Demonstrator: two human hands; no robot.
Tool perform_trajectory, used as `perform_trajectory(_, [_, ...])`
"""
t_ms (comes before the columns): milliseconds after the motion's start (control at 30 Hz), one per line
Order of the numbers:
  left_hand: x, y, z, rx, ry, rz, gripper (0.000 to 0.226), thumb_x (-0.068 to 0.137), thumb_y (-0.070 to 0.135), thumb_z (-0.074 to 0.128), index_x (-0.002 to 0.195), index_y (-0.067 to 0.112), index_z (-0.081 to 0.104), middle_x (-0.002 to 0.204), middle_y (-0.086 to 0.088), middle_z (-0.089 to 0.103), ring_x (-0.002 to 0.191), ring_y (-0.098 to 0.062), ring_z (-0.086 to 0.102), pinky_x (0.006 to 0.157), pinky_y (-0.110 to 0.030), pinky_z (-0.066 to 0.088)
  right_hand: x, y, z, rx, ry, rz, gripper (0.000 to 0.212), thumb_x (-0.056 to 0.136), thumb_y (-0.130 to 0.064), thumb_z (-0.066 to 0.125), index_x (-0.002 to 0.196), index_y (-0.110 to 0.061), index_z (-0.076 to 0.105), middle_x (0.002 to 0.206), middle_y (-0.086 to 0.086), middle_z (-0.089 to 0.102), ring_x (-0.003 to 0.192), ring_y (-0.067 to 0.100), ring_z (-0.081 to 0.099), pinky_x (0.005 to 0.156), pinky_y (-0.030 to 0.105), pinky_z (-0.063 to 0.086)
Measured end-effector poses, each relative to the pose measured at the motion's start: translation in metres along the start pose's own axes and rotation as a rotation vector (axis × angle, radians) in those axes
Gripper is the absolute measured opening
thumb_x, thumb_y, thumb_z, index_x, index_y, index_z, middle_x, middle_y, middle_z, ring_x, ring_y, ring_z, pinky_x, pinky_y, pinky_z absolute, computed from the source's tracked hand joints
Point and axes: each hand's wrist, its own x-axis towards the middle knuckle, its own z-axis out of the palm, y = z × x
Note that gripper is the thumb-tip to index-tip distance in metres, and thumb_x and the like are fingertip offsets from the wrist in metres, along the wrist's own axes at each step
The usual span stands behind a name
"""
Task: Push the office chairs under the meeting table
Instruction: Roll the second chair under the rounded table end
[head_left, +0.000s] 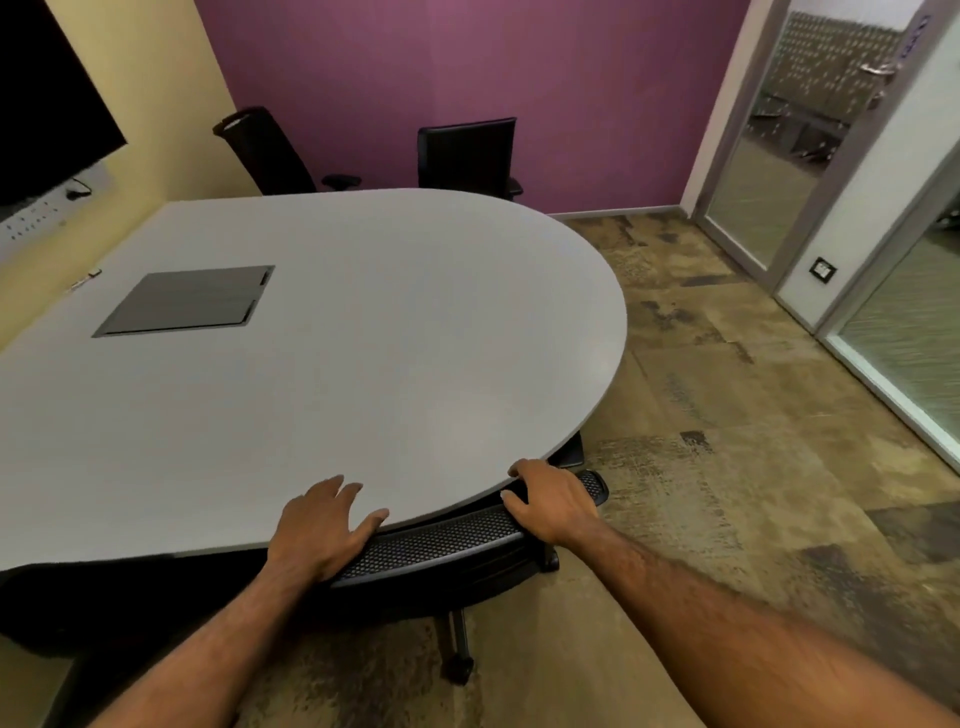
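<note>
Pressing on the top of the near office chair (447, 543), both hands sit at the curved near edge of the meeting table (311, 374). The left hand (322, 525) lies open, fingers splayed and fairly straight, its palm on the left end of the mesh backrest and its fingertips reaching over the tabletop. It holds nothing, only pushes. The right hand (553, 501) is draped over the right end of the backrest with fingers bent round it and the thumb pointing inward along the mesh.

The backrest's long axis runs from hand to hand, rising toward the right, and it lies right against the table's rim. The seat is hidden under the top, and only a castor leg (457, 649) shows behind. This chair looks as far in as it can go.

Across the table, well apart from both hands, stand the angled far chair (270, 150) and the square far chair (467, 153). The open floor round the table's curved end lies on the right hand's side, which is likely the way to them.
</note>
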Motion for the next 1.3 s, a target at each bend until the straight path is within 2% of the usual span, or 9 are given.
perform_trajectory(100, [0.011,0.033,-0.002,-0.026,-0.013,0.061,0.105,0.072,0.085,0.001,0.149,0.026,0.041,0.156,-0.004,0.04,0.143,-0.022,0.038,0.114,-0.043,0.034,-0.01,0.007,0.001,-0.087,0.073,-0.065,0.041,0.096,-0.05,0.045,0.098,-0.015,0.067,0.095,0.004,0.069,0.091,0.025,0.063,0.084,0.039,0.048])
perform_trajectory(167, [0.019,0.057,0.001,-0.065,-0.03,0.109,0.103,0.073,0.085,0.002,0.148,0.027,0.042,0.154,-0.002,0.044,0.14,-0.021,0.042,0.111,-0.043,0.037,-0.012,0.018,-0.001,-0.137,0.129,-0.083,0.045,0.095,-0.055,0.044,0.078,-0.017,0.061,0.075,0.0,0.063,0.074,0.022,0.056,0.082,0.038,0.047])
perform_trajectory(233, [0.028,0.08,0.004,-0.091,-0.055,0.151,0.098,0.076,0.086,0.007,0.147,0.027,0.043,0.153,0.0,0.046,0.137,-0.02,0.045,0.109,-0.043,0.038,-0.012,0.032,-0.009,-0.167,0.141,-0.069,0.045,0.094,-0.058,0.044,0.072,-0.02,0.054,0.069,-0.003,0.055,0.069,0.019,0.047,0.079,0.035,0.043])
perform_trajectory(367, [0.053,0.118,0.009,-0.086,-0.07,0.216,0.08,0.089,0.078,0.023,0.146,0.027,0.044,0.152,0.0,0.047,0.136,-0.021,0.046,0.108,-0.043,0.039,-0.014,0.071,-0.028,-0.122,0.1,-0.007,0.055,0.093,-0.065,0.039,0.102,-0.018,0.067,0.097,0.003,0.068,0.093,0.023,0.059,0.086,0.04,0.048])
perform_trajectory(500, [0.077,0.161,0.004,-0.062,-0.046,0.265,0.113,0.069,0.094,-0.001,0.145,0.026,0.046,0.148,0.001,0.052,0.133,-0.02,0.05,0.107,-0.04,0.04,-0.01,0.125,-0.044,-0.131,0.03,0.072,0.067,0.094,-0.07,0.034,0.123,-0.016,0.061,0.117,0.007,0.066,0.109,0.026,0.058,0.09,0.041,0.048])
perform_trajectory(600, [0.095,0.195,0.006,-0.045,-0.012,0.288,0.121,0.063,0.094,-0.009,0.143,0.025,0.049,0.143,0.0,0.056,0.13,-0.019,0.053,0.107,-0.039,0.041,-0.001,0.168,-0.053,-0.124,0.009,0.111,0.065,0.095,-0.067,0.036,0.131,-0.016,0.057,0.128,0.007,0.064,0.119,0.026,0.055,0.096,0.041,0.047])
perform_trajectory(900, [0.165,0.318,0.002,-0.02,-0.017,0.272,0.104,0.072,0.086,0.004,0.142,0.024,0.051,0.14,0.001,0.059,0.127,-0.02,0.055,0.103,-0.036,0.042,0.03,0.31,-0.105,-0.014,0.0,0.265,0.065,0.094,-0.067,0.04,0.136,-0.018,0.052,0.133,0.007,0.06,0.124,0.025,0.052,0.1,0.04,0.045])
perform_trajectory(1233, [0.223,0.389,0.0,-0.008,-0.02,0.14,0.092,0.08,0.084,0.013,0.141,0.027,0.051,0.142,0.004,0.057,0.129,-0.019,0.053,0.104,-0.037,0.043,0.09,0.396,-0.163,-0.029,0.009,0.221,0.056,0.096,-0.056,0.048,0.136,-0.017,0.051,0.138,0.005,0.057,0.129,0.023,0.047,0.105,0.036,0.039])
perform_trajectory(1300, [0.24,0.392,0.002,-0.022,-0.017,0.095,0.079,0.088,0.079,0.023,0.141,0.027,0.051,0.143,0.004,0.057,0.129,-0.019,0.053,0.105,-0.037,0.042,0.114,0.4,-0.169,-0.035,0.019,0.192,0.056,0.096,-0.056,0.048,0.137,-0.017,0.05,0.138,0.004,0.057,0.129,0.023,0.048,0.105,0.036,0.039])
